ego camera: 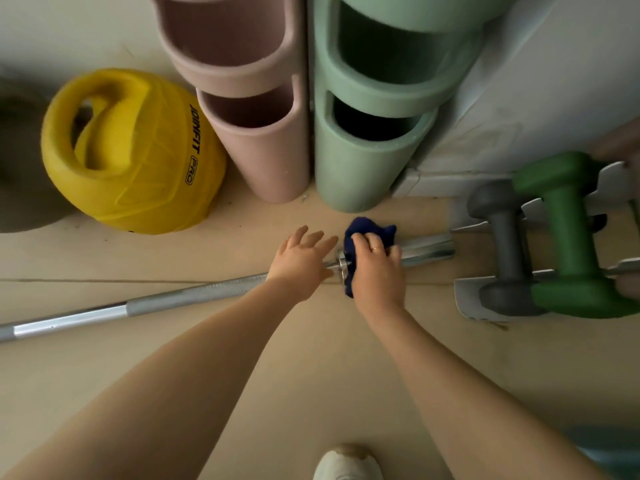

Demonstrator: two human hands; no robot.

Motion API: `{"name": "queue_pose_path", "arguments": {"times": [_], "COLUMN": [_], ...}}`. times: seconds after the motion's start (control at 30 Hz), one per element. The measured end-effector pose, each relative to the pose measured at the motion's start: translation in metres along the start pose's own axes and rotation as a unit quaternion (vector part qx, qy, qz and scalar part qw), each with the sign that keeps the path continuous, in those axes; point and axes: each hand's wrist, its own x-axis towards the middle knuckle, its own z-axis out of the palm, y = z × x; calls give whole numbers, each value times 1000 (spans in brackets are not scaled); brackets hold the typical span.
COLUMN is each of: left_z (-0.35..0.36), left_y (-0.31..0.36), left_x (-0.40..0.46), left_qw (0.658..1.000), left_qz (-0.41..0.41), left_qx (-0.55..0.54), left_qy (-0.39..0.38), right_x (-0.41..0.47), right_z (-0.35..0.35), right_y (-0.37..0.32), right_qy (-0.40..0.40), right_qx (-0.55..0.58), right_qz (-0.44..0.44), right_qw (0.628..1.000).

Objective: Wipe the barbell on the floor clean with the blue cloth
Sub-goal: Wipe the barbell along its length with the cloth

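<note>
Gripping blue cloth (367,233) on barbell (194,294): right hand (375,268).

Both bare arms are reaching forward and down; the left hand (302,259) is spreading straight fingers, while the right hand (376,268) is curling its fingers downward.

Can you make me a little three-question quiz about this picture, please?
1. True or false: the right hand grips the blue cloth against the barbell.
2. Which lies on the rack beside the green dumbbell? A) grey dumbbell B) a red kettlebell
3. What colour is the handled ball left of the pink foam tube?

Key: 1 true; 2 A; 3 yellow.
</note>
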Motion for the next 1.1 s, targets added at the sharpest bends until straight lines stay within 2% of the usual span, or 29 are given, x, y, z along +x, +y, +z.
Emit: {"name": "queue_pose_path", "arguments": {"times": [0.13, 0.17, 0.23, 0.3, 0.47, 0.53, 0.57, 0.6, 0.63, 0.7, 0.73, 0.8, 0.87, 0.9, 0.93, 1.0, 1.1], "left_z": [-8, -7, -5, -4, -4, -5, -5, -5, -5, -5, -5, -3, 1, 4, 7, 14, 23], "left_y": [-15, -23, -40, -55, -78, -84, -87, -91, -94, -100, -103, -107, -112, -116, -119, -125, -134], "left_x": [-15, -20, -31, -42, -68, -74, -76, -77, -77, -77, -78, -81, -84, -85, -86, -87, -89], "left_qw": [999, 999, 998, 997, 999, 999, 999, 999, 999, 997, 997, 997, 997, 997, 997, 995, 994], "left_qz": [-34, -42, -56, -67, -46, -34, -33, -33, -36, -50, -59, -65, -63, -62, -61, -62, -59], "left_qx": [-12, -8, -8, -13, 11, 31, 35, 36, 33, 19, 10, 12, 33, 44, 54, 74, 87], "left_qy": [24, 27, 26, 21, -7, -12, -7, 3, 17, 47, 53, 41, 18, 10, 5, 3, 12], "right_x": [0, 3, 9, 6, -27, -23, -20, -16, -14, -13, -17, -22, -28, -32, -37, -48, -47], "right_z": [3, 3, 6, 11, 25, 12, 1, -10, -21, -30, -32, -25, -12, -3, 8, 30, 39], "right_y": [4, 14, 29, 17, -14, -2, 2, 4, 4, -2, -9, -24, -34, -38, -43, -49, -48], "right_qy": [-21, -8, 46, 83, 53, 18, -13, -36, -5, 123, 165, 179, 109, 53, -1, -43, 4], "right_qx": [17, 21, 47, 65, 18, 66, 139, 224, 291, 330, 322, 249, 71, -26, -91, -171, -222], "right_qz": [-70, -57, 37, 94, -82, -118, -89, -22, 45, 116, 117, 66, -12, -54, -86, -131, -160], "right_qw": [997, 998, 997, 990, 995, 991, 986, 974, 956, 929, 925, 949, 991, 997, 992, 976, 962]}}
